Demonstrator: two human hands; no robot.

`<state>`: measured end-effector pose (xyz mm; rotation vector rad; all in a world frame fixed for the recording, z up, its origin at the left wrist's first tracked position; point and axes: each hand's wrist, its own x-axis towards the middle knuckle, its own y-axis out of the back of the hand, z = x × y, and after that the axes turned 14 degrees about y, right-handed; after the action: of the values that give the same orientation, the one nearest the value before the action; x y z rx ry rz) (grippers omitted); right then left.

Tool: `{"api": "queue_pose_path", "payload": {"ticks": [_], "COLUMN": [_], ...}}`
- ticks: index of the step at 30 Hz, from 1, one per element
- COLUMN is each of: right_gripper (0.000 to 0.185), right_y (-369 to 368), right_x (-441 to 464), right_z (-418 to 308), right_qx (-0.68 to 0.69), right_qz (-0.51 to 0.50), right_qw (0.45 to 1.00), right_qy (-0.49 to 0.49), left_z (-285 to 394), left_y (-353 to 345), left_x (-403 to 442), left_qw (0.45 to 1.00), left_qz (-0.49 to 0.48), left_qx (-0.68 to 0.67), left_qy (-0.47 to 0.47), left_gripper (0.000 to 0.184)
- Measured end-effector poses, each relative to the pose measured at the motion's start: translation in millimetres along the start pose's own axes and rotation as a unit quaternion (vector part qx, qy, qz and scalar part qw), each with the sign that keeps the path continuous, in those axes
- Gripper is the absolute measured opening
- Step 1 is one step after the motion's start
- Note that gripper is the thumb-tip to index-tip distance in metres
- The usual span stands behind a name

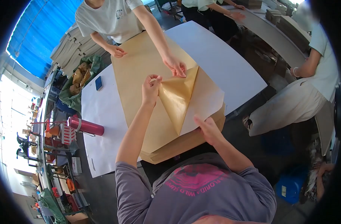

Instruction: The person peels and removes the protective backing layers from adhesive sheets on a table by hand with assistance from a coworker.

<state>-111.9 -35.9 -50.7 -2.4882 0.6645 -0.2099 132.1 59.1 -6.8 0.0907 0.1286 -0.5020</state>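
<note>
A large tan paper sheet (140, 63) lies over the table, and a glossy golden flap (176, 95) of it is lifted and folded. My left hand (151, 89) is closed in a pinch on the flap's left corner. Near the front right edge, my right hand (209, 129) has its thumb apart from the fingers, beside a pale, whitish sheet surface (202, 100). Across the table a co-worker's hand (175, 66) touches the flap's upper edge. That person's other hand (117, 51) rests by the sheet's far left edge.
A pink bottle (86, 126) lies on the white tabletop (99, 147) at the left, with a phone (99, 83) behind it. A green sack (71, 98) stands beyond. Someone sits at the right in light trousers (286, 106). A blue bin (292, 184) is on the floor.
</note>
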Motion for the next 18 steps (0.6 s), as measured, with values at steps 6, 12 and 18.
{"api": "queue_pose_path", "payload": {"ticks": [6, 12, 18], "right_gripper": [0.025, 0.025, 0.053], "right_y": [-7.1, -11.5, -17.8], "right_x": [-1.4, 3.6, 14.8], "right_z": [3.3, 2.5, -13.0], "right_qx": [0.127, 0.15, 0.043], "right_qz": [-0.038, -0.066, -0.083], "right_qw": [0.985, 0.982, 0.996], "right_qy": [-0.108, -0.095, 0.0], "left_z": [20.2, 27.4, -13.3], "left_y": [-6.3, -9.5, -25.3], "left_x": [-36.4, -169.3, -186.1], "left_qw": [0.997, 0.814, 0.674], "left_qz": [0.063, 0.19, 0.151], "left_qx": [-0.015, 0.44, 0.643], "left_qy": [0.038, -0.328, -0.331], "left_gripper": [0.052, 0.075, 0.039]}}
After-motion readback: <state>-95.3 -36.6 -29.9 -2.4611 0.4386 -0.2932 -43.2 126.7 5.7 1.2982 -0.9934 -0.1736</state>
